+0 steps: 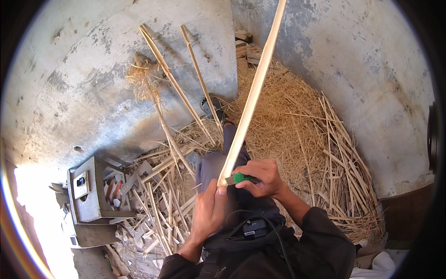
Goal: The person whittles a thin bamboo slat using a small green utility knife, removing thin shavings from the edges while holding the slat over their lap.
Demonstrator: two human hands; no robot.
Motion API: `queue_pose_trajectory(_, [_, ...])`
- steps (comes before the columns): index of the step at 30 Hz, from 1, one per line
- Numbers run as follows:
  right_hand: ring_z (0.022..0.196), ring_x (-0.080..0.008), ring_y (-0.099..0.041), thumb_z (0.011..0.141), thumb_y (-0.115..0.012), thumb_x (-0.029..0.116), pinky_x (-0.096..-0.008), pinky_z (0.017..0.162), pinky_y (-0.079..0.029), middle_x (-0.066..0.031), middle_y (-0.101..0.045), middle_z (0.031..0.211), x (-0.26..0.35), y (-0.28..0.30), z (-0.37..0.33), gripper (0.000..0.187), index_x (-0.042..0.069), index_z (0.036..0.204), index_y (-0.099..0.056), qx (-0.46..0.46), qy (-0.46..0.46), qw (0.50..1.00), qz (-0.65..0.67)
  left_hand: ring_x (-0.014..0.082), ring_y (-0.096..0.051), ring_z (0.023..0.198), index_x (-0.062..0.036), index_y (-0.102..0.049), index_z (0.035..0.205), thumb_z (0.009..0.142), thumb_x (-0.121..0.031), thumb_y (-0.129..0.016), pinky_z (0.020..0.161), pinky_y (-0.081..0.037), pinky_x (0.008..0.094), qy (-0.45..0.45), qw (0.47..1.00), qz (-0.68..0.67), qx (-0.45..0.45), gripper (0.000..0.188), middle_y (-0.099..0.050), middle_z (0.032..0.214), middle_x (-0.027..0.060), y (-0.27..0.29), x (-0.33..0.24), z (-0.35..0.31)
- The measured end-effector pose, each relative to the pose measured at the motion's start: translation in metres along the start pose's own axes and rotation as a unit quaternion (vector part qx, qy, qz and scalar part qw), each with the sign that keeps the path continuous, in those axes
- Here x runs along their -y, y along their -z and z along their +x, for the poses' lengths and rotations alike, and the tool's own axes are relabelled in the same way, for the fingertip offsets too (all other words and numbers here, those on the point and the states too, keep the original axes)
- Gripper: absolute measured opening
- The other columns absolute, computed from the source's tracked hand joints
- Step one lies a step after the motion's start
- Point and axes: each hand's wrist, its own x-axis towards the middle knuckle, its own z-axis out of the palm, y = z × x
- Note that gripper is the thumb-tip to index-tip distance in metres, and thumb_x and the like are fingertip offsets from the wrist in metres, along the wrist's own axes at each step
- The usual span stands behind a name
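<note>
Grip of the right hand (265,178) is closed around a green-handled knife (241,178), its blade set against the near end of a long split-bamboo strip (253,97). On my feed, the left hand (209,209) pinches that same end, just beside the blade. From there the strip slants up and away, over the wearer's knee (207,168). Right of the strip I see heaped straw-coloured shavings (288,118), and beyond them piled slats (350,186). Left of it, three poles (175,83) lean; well left sits a box-like wooden frame (94,190).
</note>
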Motion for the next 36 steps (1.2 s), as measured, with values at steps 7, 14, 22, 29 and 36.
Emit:
queue_pose_trajectory(7, [0.051,-0.0212,-0.06,0.09,-0.083,0.043,-0.0342,0.048,-0.043,-0.0033,-0.064,0.067,0.005,0.003,0.004,0.035,0.009,0.097,-0.08,-0.025,0.015,0.997,-0.066,0.0161,-0.051,0.062,0.0026,-0.062,0.106,0.115,-0.033,-0.042,0.06,-0.04,0.0342,0.011,1.0,0.0,0.014,0.041,-0.055,0.068,0.0067,0.0,0.003,0.002])
queue_pose_trajectory(14, [0.051,-0.0215,-0.061,0.091,-0.082,0.044,-0.0346,0.048,-0.043,-0.0027,-0.064,0.066,0.001,0.007,0.003,0.035,0.01,0.097,-0.08,-0.046,0.011,0.993,-0.105,0.0152,-0.05,0.063,0.0027,-0.061,0.106,0.115,-0.034,-0.041,0.06,-0.04,0.034,0.0,1.0,-0.014,0.021,0.043,-0.054,0.068,0.0052,-0.001,0.006,-0.001])
queue_pose_trajectory(22, [0.053,-0.0192,-0.063,0.088,-0.085,0.042,-0.0333,0.049,-0.047,0.0006,-0.066,0.069,0.005,0.011,0.006,0.031,0.014,0.1,-0.08,-0.029,0.005,0.991,-0.133,0.0155,-0.049,0.062,0.0021,-0.059,0.099,0.116,-0.036,-0.041,0.06,-0.039,0.0342,0.012,1.0,-0.014,0.025,0.045,-0.053,0.068,0.0048,0.001,0.011,-0.005])
queue_pose_trajectory(29, [0.056,-0.0119,-0.059,0.099,-0.077,0.037,-0.0305,0.05,-0.043,-0.0023,-0.068,0.071,-0.034,0.052,0.019,0.032,0.004,0.1,-0.077,-0.232,-0.172,0.949,-0.125,0.0166,-0.052,0.061,0.0022,-0.059,0.1,0.114,-0.031,-0.047,0.06,-0.042,0.0371,0.023,0.997,0.011,0.072,0.038,-0.056,0.066,0.0076,-0.003,0.014,-0.026])
queue_pose_trajectory(36, [0.058,-0.0077,-0.051,0.106,-0.068,0.036,-0.0297,0.052,-0.035,-0.0002,-0.065,0.073,-0.062,0.069,0.02,0.033,0.004,0.104,-0.076,-0.24,-0.141,0.954,-0.11,0.0139,-0.054,0.064,0.0011,-0.058,0.091,0.113,-0.023,-0.051,0.061,-0.043,0.0348,0.027,0.998,-0.001,0.052,0.033,-0.058,0.068,0.0063,0.008,0.036,-0.023])
